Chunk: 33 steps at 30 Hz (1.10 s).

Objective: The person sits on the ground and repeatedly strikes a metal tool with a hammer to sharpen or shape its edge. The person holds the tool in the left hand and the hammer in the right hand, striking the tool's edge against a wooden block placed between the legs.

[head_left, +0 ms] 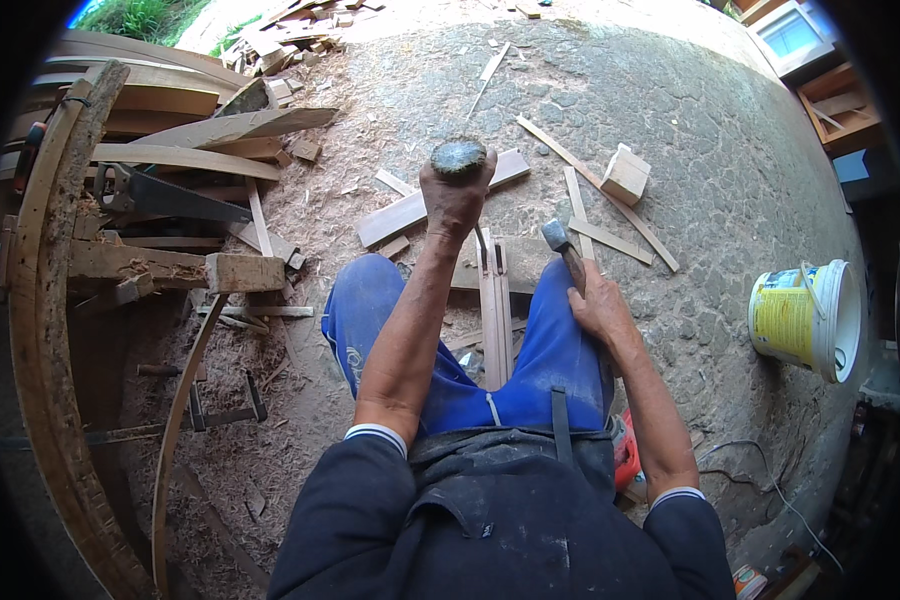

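clenches the left hand (457, 208) around the handle of a chisel-like tool (458, 158) with a round, battered, greyish top and a thin dark metal shaft. points that shaft down at the far end of a long, pale-brown, slotted wooden piece (493, 330); cannot tell whether with the tip touching. has the slotted piece lying lengthwise between the knees, in dusty blue cloth trousers (555, 340).

grasps in the right hand (600, 302) a hammer (554, 236) with a blocky grey metal head and a wooden handle, over the right knee, apart from the chisel-like tool.

sees beyond the left hand a flat, smooth, light-brown board (395, 222), set slantwise on the rough grey ground (720, 180). farther right, has a long, thin, pale wooden strip (645, 231) running under or just beside a chunky pale wooden block (626, 174); cannot tell which. at the far right, has a white plastic bucket (785, 315) with a yellow label. to the left, sees a dark-bladed handsaw (185, 195) beside stacked curved brown timbers (160, 98).
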### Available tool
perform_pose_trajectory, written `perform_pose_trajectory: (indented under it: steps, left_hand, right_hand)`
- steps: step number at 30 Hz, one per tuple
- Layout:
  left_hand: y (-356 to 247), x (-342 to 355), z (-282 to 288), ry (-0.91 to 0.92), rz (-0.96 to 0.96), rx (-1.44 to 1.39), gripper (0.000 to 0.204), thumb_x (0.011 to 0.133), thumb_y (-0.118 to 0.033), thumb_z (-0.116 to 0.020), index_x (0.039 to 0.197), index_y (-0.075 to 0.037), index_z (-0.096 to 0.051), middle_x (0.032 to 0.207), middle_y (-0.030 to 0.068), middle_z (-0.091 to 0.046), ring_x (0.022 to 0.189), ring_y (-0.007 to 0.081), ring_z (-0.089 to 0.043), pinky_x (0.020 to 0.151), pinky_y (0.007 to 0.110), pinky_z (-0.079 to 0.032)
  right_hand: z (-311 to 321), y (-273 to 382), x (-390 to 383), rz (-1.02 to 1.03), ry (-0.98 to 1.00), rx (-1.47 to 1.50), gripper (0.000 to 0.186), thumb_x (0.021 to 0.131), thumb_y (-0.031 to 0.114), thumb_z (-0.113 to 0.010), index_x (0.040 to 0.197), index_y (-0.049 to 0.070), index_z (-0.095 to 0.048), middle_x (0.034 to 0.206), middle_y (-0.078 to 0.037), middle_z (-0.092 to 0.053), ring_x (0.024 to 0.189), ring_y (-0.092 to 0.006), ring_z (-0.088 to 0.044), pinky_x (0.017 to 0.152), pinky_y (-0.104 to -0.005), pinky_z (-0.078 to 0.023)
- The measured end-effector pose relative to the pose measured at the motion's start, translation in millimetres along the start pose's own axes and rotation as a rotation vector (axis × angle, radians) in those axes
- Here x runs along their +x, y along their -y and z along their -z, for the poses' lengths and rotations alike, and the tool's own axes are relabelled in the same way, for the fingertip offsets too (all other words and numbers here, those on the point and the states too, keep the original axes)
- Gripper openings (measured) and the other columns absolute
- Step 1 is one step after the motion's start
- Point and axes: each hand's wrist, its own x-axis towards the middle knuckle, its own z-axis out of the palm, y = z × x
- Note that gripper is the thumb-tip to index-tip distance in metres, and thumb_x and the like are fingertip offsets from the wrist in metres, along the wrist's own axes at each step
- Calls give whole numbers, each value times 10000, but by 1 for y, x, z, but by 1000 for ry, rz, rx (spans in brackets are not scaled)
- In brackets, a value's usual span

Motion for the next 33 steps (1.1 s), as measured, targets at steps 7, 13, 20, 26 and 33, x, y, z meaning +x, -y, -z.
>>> perform_pose_trajectory:
  steps: [7,13,20,26,33]
  left_hand:
    - [-6,-3,-3,41,-96,91,156,861,-108,-795,769,-35,-692,677,3,-669,607,103,-636,587,306,-519]
    - [-11,-19,-15,98,-309,289,161,821,-173,-801,838,-35,-720,763,80,-727,704,206,-711,695,367,-550]
    - [-9,-17,-9,86,-230,311,135,827,-143,-783,811,-30,-711,737,70,-721,686,183,-706,685,356,-551]
    - [-14,-21,-9,44,-278,171,128,842,-123,-769,910,-31,-710,892,81,-747,790,196,-716,719,349,-548]
    - [-2,-16,-11,53,-174,158,137,845,-156,-767,947,-78,-722,877,89,-757,813,246,-746,709,372,-565]
  right_hand:
    - [0,-8,2,13,10,42,516,914,244,-653,1350,65,-444,1081,-371,-677,1050,-548,-655,932,-587,-522]
    - [14,3,-7,151,-39,233,648,910,265,-675,1476,60,-436,1166,-298,-690,1112,-447,-679,987,-485,-522]
    - [88,93,-48,623,-372,286,649,947,140,-676,1528,95,-391,1113,-278,-696,1056,-431,-700,916,-485,-544]
    - [111,143,-50,649,-382,-132,627,940,80,-608,1500,70,-326,1017,-280,-688,922,-440,-721,753,-513,-591]
    - [107,145,-36,648,-227,-4,600,922,67,-597,1484,37,-390,1004,-309,-704,928,-442,-729,848,-532,-584]
